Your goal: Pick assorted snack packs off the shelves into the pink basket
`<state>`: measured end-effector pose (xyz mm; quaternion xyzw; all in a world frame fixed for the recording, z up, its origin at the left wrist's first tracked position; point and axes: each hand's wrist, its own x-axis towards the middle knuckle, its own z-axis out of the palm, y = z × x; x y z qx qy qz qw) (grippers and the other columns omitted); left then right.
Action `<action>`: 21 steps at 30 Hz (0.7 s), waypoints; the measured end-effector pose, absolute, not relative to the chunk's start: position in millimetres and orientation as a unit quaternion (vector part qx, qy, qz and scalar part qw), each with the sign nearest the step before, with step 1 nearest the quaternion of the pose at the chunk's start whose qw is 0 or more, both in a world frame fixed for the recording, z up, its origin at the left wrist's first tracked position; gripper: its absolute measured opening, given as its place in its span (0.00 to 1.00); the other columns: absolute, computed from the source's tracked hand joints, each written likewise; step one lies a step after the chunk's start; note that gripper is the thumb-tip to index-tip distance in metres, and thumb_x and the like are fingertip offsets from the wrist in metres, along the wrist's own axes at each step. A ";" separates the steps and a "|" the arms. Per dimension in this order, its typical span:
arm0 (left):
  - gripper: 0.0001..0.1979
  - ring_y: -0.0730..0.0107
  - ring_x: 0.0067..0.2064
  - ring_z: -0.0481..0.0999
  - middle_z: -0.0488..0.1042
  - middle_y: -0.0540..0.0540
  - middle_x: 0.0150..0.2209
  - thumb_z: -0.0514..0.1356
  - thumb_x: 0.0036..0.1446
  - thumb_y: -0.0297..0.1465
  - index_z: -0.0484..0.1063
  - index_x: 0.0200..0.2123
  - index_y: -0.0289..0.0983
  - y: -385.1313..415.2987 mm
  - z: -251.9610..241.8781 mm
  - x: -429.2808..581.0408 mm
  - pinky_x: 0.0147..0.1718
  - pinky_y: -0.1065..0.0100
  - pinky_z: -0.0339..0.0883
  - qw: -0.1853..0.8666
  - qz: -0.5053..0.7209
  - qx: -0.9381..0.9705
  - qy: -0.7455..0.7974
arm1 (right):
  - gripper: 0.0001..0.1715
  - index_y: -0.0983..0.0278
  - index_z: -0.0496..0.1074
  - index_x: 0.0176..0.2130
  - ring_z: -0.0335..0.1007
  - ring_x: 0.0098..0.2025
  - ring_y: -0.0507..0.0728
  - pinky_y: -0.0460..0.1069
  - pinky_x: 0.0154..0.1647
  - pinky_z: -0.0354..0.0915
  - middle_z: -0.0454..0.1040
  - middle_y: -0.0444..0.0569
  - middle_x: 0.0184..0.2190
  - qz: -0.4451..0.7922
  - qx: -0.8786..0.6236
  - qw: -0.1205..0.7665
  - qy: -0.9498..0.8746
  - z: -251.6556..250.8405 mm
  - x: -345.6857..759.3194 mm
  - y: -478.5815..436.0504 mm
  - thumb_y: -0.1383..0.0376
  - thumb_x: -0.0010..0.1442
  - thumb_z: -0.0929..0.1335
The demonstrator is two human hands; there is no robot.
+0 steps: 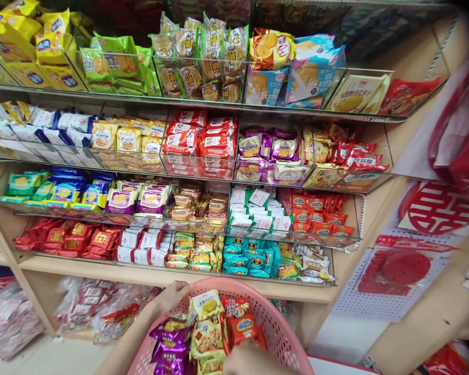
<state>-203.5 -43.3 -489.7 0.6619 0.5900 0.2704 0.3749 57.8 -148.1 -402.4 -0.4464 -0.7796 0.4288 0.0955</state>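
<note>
A pink plastic basket [275,323] sits low in front of me, filled with snack packets: purple ones [171,338], yellow-green biscuit packs [206,333] and a red pack [244,325]. My left hand [172,296] grips the basket's far left rim, fingers curled over the edge. My right hand [250,360] rests at the bottom edge, on the packets inside the basket; its fingers are cut off by the frame.
Tiered clear-fronted shelves [203,182] hold several rows of biscuit and snack packets. Bagged red goods [97,307] lie on the lowest wooden shelf. Red paper decorations [437,208] hang on a panel at the right.
</note>
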 end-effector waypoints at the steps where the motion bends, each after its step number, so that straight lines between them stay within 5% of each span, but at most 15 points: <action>1: 0.25 0.75 0.25 0.49 0.48 0.55 0.21 0.47 0.47 0.56 0.52 0.20 0.39 -43.2 -488.4 -202.3 0.26 0.70 0.47 0.376 0.271 0.661 0.590 | 0.12 0.62 0.71 0.20 0.66 0.24 0.53 0.46 0.23 0.56 0.71 0.42 0.19 0.405 -0.452 0.104 -0.788 -385.4 65.2 -134.5 0.60 0.50 0.69; 6: 0.26 0.74 0.26 0.50 0.49 0.55 0.21 0.47 0.45 0.57 0.52 0.20 0.39 -45.6 -479.0 -196.6 0.27 0.70 0.48 0.381 0.263 0.655 0.597 | 0.17 0.62 0.70 0.29 0.65 0.24 0.52 0.46 0.27 0.57 0.72 0.43 0.22 0.083 -0.468 0.314 -0.822 -296.0 108.0 -61.8 0.60 0.60 0.58; 9: 0.26 0.74 0.26 0.49 0.47 0.55 0.21 0.47 0.45 0.57 0.50 0.20 0.39 -44.6 -481.5 -198.2 0.26 0.70 0.47 0.375 0.263 0.652 0.605 | 0.15 0.63 0.69 0.38 0.68 0.35 0.55 0.48 0.36 0.60 0.73 0.48 0.34 -0.056 -0.462 0.373 -0.803 -266.4 126.2 -19.7 0.63 0.60 0.57; 14: 0.25 0.75 0.25 0.47 0.45 0.55 0.22 0.46 0.47 0.56 0.49 0.20 0.40 -37.2 -498.2 -205.9 0.26 0.70 0.46 0.369 0.273 0.662 0.593 | 0.21 0.68 0.63 0.52 0.59 0.51 0.61 0.53 0.50 0.56 0.66 0.56 0.51 -0.192 -0.472 0.327 -0.796 -255.8 126.7 39.0 0.65 0.60 0.57; 21: 0.28 0.74 0.26 0.49 0.48 0.55 0.21 0.46 0.44 0.60 0.50 0.19 0.39 -38.6 -496.7 -204.6 0.27 0.70 0.48 0.377 0.277 0.653 0.595 | 0.25 0.66 0.56 0.57 0.57 0.50 0.63 0.55 0.49 0.53 0.66 0.56 0.51 -0.228 -0.520 0.293 -0.769 -250.2 103.0 67.2 0.65 0.60 0.57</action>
